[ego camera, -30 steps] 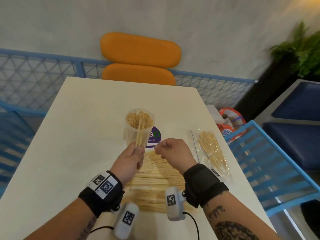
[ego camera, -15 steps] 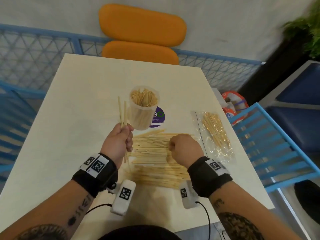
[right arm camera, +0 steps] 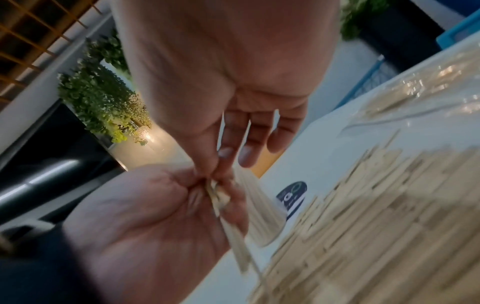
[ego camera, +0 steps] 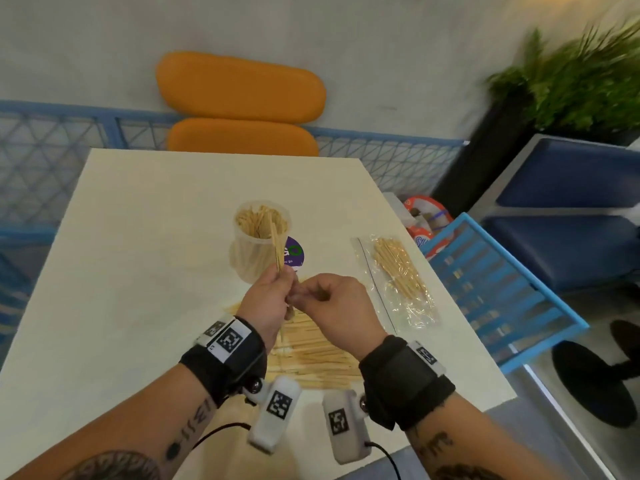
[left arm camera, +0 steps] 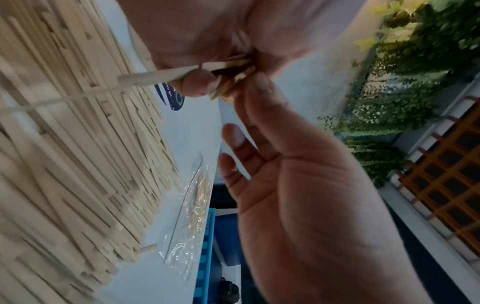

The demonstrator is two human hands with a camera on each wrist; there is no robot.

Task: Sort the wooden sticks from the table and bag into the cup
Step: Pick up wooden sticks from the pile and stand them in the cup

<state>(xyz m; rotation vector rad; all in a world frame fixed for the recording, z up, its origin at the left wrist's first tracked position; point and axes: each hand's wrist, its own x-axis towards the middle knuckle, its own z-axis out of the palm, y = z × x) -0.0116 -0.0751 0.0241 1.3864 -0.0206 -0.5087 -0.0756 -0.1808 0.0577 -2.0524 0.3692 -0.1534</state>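
**Squaring up a small bundle beside the cup**

Head view: my left hand (ego camera: 273, 299) is clamped around a few wooden sticks (ego camera: 276, 249), their tips rising in front of the clear plastic cup (ego camera: 260, 249), which is already packed with sticks. My right hand (ego camera: 334, 306) touches the left, its fingertips pinched at the bundle. The loose pile (ego camera: 311, 355) lies on the table (ego camera: 138, 271) under my wrists; the bag (ego camera: 398, 278) of thinner sticks lies well to the right. To do this well, I judge I should level the ends before tipping them into the cup.

Left wrist view: blurred, but stick ends (left arm camera: 161, 76) poke out between both hands.

Right wrist view: thumb and forefinger (right arm camera: 207, 156) pinch the bundle.

Half a second ago my right hand lay on the pile and my left held its sticks to the cup's left
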